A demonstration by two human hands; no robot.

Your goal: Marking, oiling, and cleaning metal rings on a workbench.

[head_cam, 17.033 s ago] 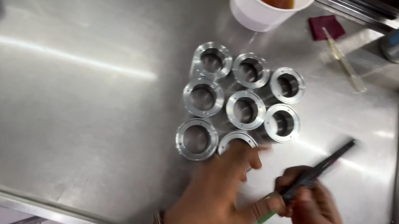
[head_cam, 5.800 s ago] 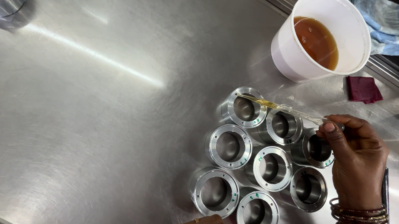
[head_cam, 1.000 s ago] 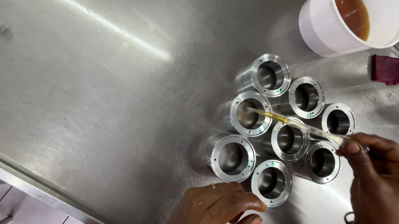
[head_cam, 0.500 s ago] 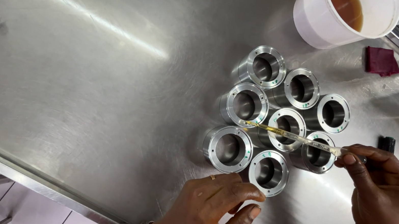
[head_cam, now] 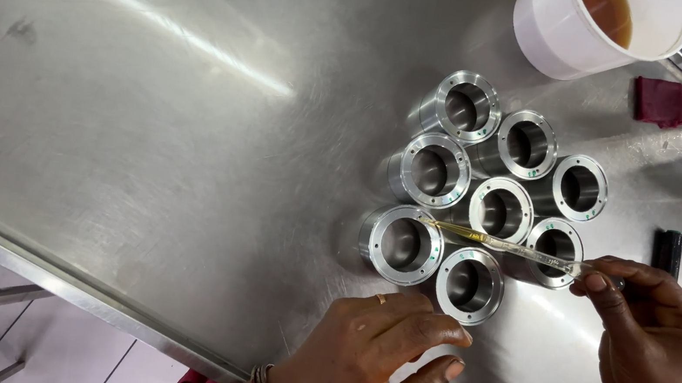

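Steel rings (head_cam: 480,203), eight hollow cylinders, cluster on the steel table (head_cam: 150,105); beyond, a white cup (head_cam: 555,35) holds amber liquid. Left hand (head_cam: 372,354) rests flat, holding nothing, beside them; right hand (head_cam: 654,347) pinches a pipette (head_cam: 501,242) across the rings.

Open to my left: bare steel table (head_cam: 150,105).
Blocking centre: seven metal sleeves (head_cam: 497,208), clustered, touching.
Blocking my far right: white cup (head_cam: 573,29), red cloth (head_cam: 660,102), black marker (head_cam: 668,252).
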